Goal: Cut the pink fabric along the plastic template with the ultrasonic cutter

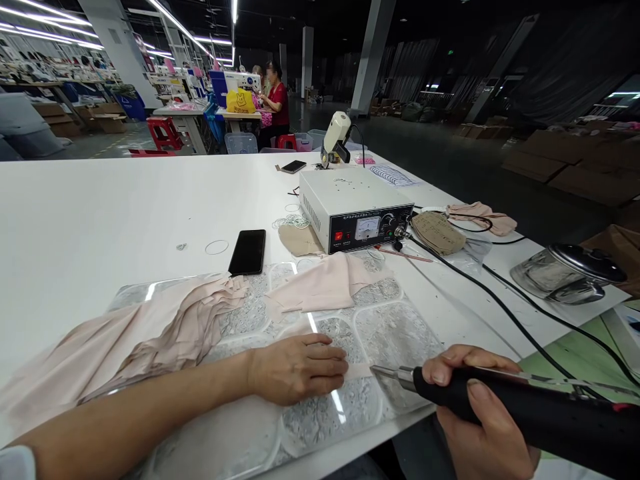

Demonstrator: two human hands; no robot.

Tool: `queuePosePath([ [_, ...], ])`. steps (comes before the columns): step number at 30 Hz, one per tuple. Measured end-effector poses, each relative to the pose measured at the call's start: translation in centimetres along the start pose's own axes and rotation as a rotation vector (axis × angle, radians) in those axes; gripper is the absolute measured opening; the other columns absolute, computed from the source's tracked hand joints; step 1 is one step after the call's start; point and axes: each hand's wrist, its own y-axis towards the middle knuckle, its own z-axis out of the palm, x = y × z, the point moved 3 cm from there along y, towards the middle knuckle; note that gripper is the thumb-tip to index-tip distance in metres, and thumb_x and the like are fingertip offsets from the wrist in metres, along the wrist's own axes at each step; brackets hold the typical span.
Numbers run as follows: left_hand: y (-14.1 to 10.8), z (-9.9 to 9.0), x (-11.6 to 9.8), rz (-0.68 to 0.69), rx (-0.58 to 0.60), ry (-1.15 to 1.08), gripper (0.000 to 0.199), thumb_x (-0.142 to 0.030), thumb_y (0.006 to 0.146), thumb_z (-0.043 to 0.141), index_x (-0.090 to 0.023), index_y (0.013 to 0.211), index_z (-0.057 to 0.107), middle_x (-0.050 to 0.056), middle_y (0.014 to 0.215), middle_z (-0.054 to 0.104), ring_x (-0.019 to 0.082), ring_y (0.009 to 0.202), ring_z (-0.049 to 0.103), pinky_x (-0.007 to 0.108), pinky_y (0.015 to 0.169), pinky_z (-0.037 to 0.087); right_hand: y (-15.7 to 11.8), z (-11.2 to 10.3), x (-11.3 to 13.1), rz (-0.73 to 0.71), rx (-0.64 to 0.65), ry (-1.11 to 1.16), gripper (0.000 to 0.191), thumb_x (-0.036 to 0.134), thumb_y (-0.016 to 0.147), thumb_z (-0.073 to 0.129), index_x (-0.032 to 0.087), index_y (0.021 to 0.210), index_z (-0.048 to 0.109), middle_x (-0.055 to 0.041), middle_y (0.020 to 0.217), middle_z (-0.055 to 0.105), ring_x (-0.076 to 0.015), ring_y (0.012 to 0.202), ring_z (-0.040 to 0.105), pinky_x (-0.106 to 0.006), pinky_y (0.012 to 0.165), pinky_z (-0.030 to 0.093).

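My left hand (303, 367) lies palm down, fingers stretched out, on a thin pale pink cloth piece (359, 371) over a clear patterned mat (395, 333). My right hand (485, 407) is wrapped round a black corded ultrasonic hand tool (540, 407). Its tapered metal tip (393, 373) reaches the right end of the cloth beside my left fingertips; whether it touches is hard to tell. Left of my hand rests a layered pile of pale pink cloth (165, 327). A folded pink cloth (325, 283) lies beyond my fingers.
A control box (370, 227) with a meter stands behind the mat. Phones (249, 252) (293, 167), cardboard patterns (437, 232), a lidded glass pitcher (560, 270) and black cables (480, 287) are on the white table (100, 220). A co-worker (275, 100) sits at a sewing machine.
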Motion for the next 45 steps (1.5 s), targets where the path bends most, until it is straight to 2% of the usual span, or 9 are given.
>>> queuePosePath([
  [12, -0.6, 0.5, 0.1, 0.018, 0.079, 0.016, 0.031, -0.014, 0.102, 0.038, -0.011, 0.107, 0.069, 0.008, 0.133, 0.061, 0.023, 0.13, 0.049, 0.037, 0.113, 0.035, 0.0, -0.7, -0.5, 0.065, -0.029, 0.039, 0.01, 0.022, 0.076, 0.061, 0.021, 0.085, 0.056, 0.0006, 0.08, 0.047, -0.013, 0.061, 0.052, -0.035, 0.051, 0.054],
  [23, -0.4, 0.2, 0.1, 0.01, 0.031, 0.0, 0.028, -0.012, 0.099, 0.04, -0.011, 0.105, 0.068, 0.01, 0.124, 0.066, 0.023, 0.124, 0.053, 0.036, 0.111, 0.035, 0.3, -0.2, -0.2, 0.05, -0.025, 0.005, 0.01, 0.024, 0.075, 0.062, 0.021, 0.083, 0.056, 0.0008, 0.078, 0.046, -0.0128, 0.059, 0.052, -0.036, 0.05, 0.053],
  [29, -0.1, -0.2, 0.2, 0.018, 0.008, -0.022, 0.028, -0.01, 0.098, 0.04, -0.012, 0.1, 0.068, 0.012, 0.12, 0.067, 0.022, 0.121, 0.055, 0.035, 0.105, 0.041, 0.4, 0.2, 0.1, 0.015, -0.025, 0.027, 0.011, 0.022, 0.074, 0.061, 0.021, 0.084, 0.057, 0.0004, 0.076, 0.048, -0.0133, 0.058, 0.053, -0.035, 0.049, 0.053],
  [34, -0.1, -0.2, 0.3, 0.029, 0.015, -0.038, 0.027, -0.01, 0.097, 0.041, -0.01, 0.101, 0.068, 0.012, 0.121, 0.067, 0.023, 0.12, 0.056, 0.036, 0.103, 0.042, 0.0, 1.1, -0.1, -0.008, 0.041, 0.026, 0.01, 0.022, 0.077, 0.059, 0.021, 0.087, 0.058, 0.0, 0.077, 0.051, -0.0124, 0.058, 0.053, -0.033, 0.051, 0.053],
  [38, -0.1, -0.1, 0.3, 0.017, 0.009, -0.032, 0.024, -0.011, 0.097, 0.044, -0.013, 0.1, 0.068, 0.011, 0.12, 0.067, 0.021, 0.119, 0.057, 0.035, 0.103, 0.043, -0.1, 1.8, -0.3, -0.013, 0.097, -0.005, 0.008, 0.023, 0.08, 0.059, 0.021, 0.088, 0.058, -0.0002, 0.077, 0.053, -0.0127, 0.057, 0.054, -0.033, 0.051, 0.053],
  [45, -0.1, 0.0, 0.3, 0.02, 0.009, -0.027, 0.025, -0.012, 0.098, 0.044, -0.014, 0.1, 0.068, 0.011, 0.12, 0.067, 0.021, 0.118, 0.058, 0.035, 0.103, 0.044, 0.1, 2.4, -0.2, -0.023, 0.101, 0.0, 0.007, 0.023, 0.08, 0.061, 0.021, 0.085, 0.058, 0.0004, 0.075, 0.052, -0.0119, 0.056, 0.054, -0.031, 0.049, 0.052],
])
